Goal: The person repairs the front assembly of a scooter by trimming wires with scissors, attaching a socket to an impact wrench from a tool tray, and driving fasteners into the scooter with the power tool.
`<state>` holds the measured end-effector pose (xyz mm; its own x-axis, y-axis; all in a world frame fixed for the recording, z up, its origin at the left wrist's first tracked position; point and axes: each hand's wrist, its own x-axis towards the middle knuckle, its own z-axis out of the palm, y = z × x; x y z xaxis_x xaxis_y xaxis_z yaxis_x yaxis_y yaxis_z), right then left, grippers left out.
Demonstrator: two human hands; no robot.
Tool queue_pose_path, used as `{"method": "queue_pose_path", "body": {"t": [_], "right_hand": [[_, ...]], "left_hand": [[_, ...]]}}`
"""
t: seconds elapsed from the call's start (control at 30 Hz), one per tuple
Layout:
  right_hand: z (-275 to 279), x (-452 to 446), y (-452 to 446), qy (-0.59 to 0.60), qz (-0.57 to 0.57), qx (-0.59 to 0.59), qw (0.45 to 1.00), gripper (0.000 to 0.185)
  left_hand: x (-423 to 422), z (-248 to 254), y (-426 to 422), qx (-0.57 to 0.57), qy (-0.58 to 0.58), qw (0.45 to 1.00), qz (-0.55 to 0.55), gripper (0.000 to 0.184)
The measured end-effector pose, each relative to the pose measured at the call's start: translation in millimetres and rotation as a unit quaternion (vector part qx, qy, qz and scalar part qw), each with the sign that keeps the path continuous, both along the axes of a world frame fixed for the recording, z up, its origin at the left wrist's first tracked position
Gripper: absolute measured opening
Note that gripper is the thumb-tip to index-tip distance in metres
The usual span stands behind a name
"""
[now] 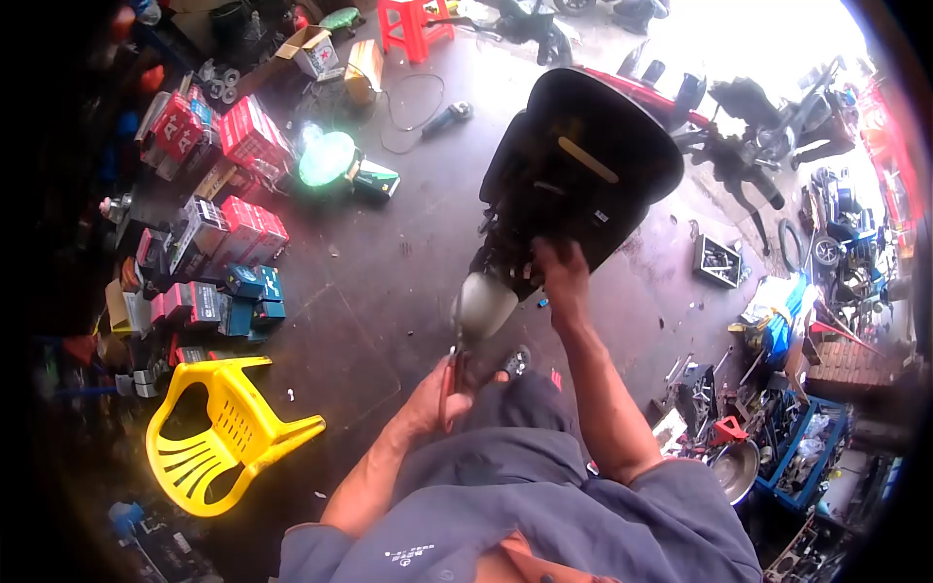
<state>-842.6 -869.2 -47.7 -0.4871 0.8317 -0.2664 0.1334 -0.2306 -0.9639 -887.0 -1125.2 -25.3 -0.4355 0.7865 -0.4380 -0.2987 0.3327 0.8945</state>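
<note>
In front of me stands a two-wheeler with a black seat [583, 146], and a pale, rounded part [484, 305] at its near end. My left hand [432, 396] is closed around red-handled pliers [448, 381], whose tip points up toward the pale part. Just below the seat's near edge, my right hand [561, 267] reaches into the dark area, its fingers bent. What those fingers grip is hidden in shadow.
A yellow plastic chair [228, 428] stands at left, near stacked battery boxes [255, 131]. A corded power tool [447, 119] lies on the floor ahead. To the right are a parts tray [717, 261], a blue crate [802, 452] and scattered tools. A red stool [413, 27] stands at the back.
</note>
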Motion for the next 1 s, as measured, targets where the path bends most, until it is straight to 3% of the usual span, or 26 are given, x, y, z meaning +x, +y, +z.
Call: {"method": "queue_pose_path", "body": {"t": [0.1, 0.13, 0.23, 0.33, 0.43, 0.57, 0.63, 0.7, 0.83, 0.9, 0.97, 1.0], "right_hand": [[4, -37, 38, 0.047, -0.107, 0.081, 0.990, 0.054], [-3, -50, 50, 0.094, -0.129, 0.121, 0.980, 0.056], [-65, -91, 91, 0.027, -0.237, 0.193, 0.952, 0.062], [-59, -113, 88, 0.064, -0.328, 0.221, 0.916, 0.057], [-71, -115, 80, 0.132, -0.345, 0.208, 0.906, 0.061], [-86, -85, 87, -0.039, -0.297, 0.256, 0.919, 0.045], [-78, -78, 83, -0.083, -0.258, 0.287, 0.919, 0.039], [-63, -80, 78, -0.155, -0.258, 0.393, 0.869, 0.041], [-76, -74, 79, -0.308, -0.240, 0.473, 0.790, 0.047], [-76, -77, 81, -0.249, -0.224, 0.449, 0.829, 0.049], [-81, -74, 81, -0.220, -0.214, 0.442, 0.843, 0.051], [-85, -72, 83, -0.216, -0.214, 0.454, 0.838, 0.052]], "left_hand": [[-32, -11, 26, -0.059, 0.113, 0.991, -0.040, 0.046], [-47, -17, 34, -0.072, 0.069, 0.994, -0.054, 0.046], [-93, -13, 68, -0.077, 0.051, 0.989, -0.118, 0.045], [-128, -18, 104, -0.028, 0.048, 0.986, -0.158, 0.042], [-159, -35, 131, -0.007, 0.008, 0.979, -0.203, 0.040], [-182, -39, 158, -0.042, -0.112, 0.961, -0.248, 0.037], [-185, -60, 163, 0.030, -0.033, 0.958, -0.282, 0.032], [-188, -76, 173, 0.059, -0.011, 0.950, -0.307, 0.029], [-192, -79, 198, 0.005, -0.062, 0.943, -0.327, 0.036], [-189, -76, 207, 0.017, -0.021, 0.955, -0.296, 0.024], [-190, -78, 217, -0.008, 0.004, 0.958, -0.288, 0.025], [-186, -86, 220, 0.045, 0.057, 0.961, -0.268, 0.035]]}}
